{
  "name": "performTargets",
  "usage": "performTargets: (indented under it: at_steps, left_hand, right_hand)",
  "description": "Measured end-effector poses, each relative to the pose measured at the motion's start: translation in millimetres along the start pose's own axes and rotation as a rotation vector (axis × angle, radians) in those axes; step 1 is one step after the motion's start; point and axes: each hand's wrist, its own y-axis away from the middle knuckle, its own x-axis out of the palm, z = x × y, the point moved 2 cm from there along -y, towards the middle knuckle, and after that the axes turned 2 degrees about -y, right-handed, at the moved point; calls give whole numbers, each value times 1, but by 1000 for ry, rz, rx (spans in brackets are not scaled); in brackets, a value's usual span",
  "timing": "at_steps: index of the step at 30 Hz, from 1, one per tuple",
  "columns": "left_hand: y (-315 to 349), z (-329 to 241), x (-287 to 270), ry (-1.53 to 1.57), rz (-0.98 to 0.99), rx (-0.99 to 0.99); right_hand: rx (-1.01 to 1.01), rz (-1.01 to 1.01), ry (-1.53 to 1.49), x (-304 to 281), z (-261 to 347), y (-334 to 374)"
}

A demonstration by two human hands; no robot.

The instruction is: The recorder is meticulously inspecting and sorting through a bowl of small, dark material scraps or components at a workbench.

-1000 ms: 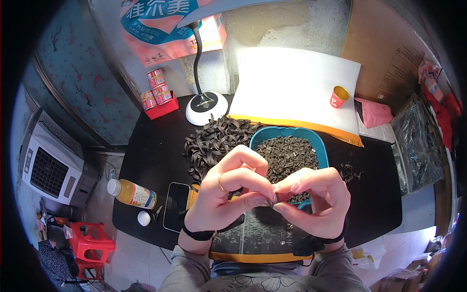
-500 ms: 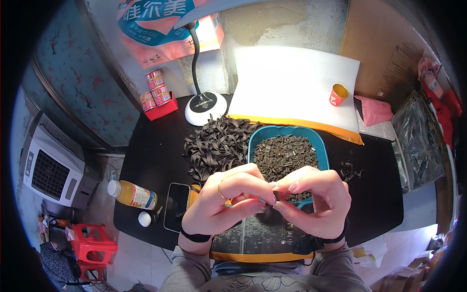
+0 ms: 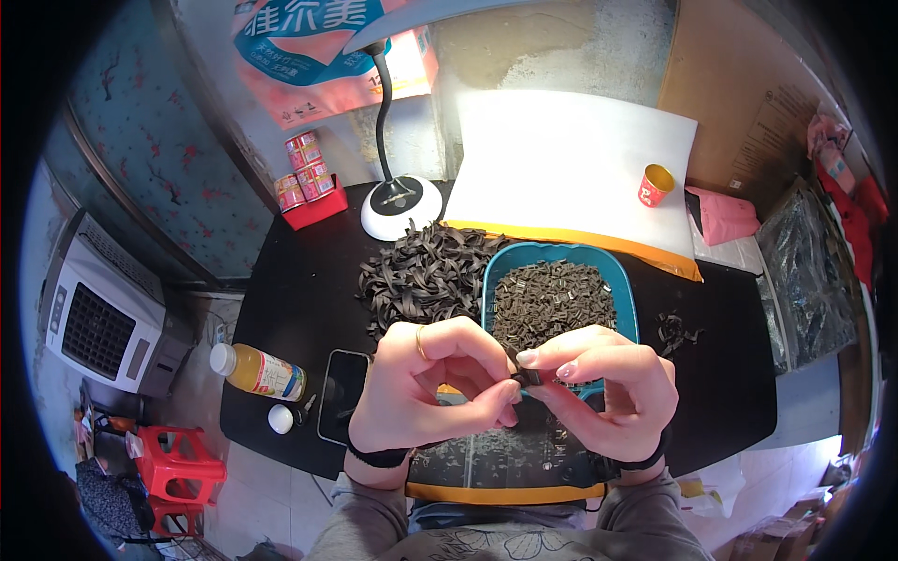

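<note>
My left hand (image 3: 430, 388), with a ring on one finger, is closed in a pinch in front of the teal basin (image 3: 630, 304). Opposite it, my right hand (image 3: 613, 383) pinches too, thumb against forefinger. Between the fingertips of both hands is a small dark strip (image 3: 529, 378), mostly covered by the fingers. Inside the basin lie many small dark, folded-looking pieces (image 3: 552, 299), some with a shiny glint. A heap of dark flat strips (image 3: 426, 276) spreads over the table left of the basin.
A lamp (image 3: 400, 208) stands behind the heap. At the left are a phone (image 3: 343, 397), a juice bottle (image 3: 257, 372) and a white round cap (image 3: 280, 419). A paper cup (image 3: 656, 185) rests on a white sheet (image 3: 561, 159). Several loose strips (image 3: 675, 332) lie right of the basin.
My left fingers have opened out slightly from their tighter curl, and the fingertips have shifted a little. More of the dark strip shows between the hands. The view has moved slightly.
</note>
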Motion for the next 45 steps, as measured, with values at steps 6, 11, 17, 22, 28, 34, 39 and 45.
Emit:
performTargets:
  at_steps: [6,11,17,22,28,34,39,45]
  left_hand:
    - [2,3,1,-192,-82,25]
    - [2,-1,3,-317,-97,14]
    - [1,0,1,-235,-36,52]
    - [0,2,0,-308,-60,72]
    - [-1,2,-2,-351,-6,75]
    - [-2,3,-4,-402,16,89]
    - [-10,-9,1,-612,-55,434]
    - [-7,-9,6,-949,-118,782]
  right_hand:
    - [-29,2,16,2,-3,1]
    - [-24,-2,50,1,-3,1]
    - [101,20,-63,-6,-5,-1]
    - [224,-53,-50,-2,-9,-1]
    - [270,108,10,-5,-10,-4]
    - [310,135,10,-8,-9,-3]
    - [459,54,-300,-2,-11,2]
    - [512,43,-376,-5,-13,4]
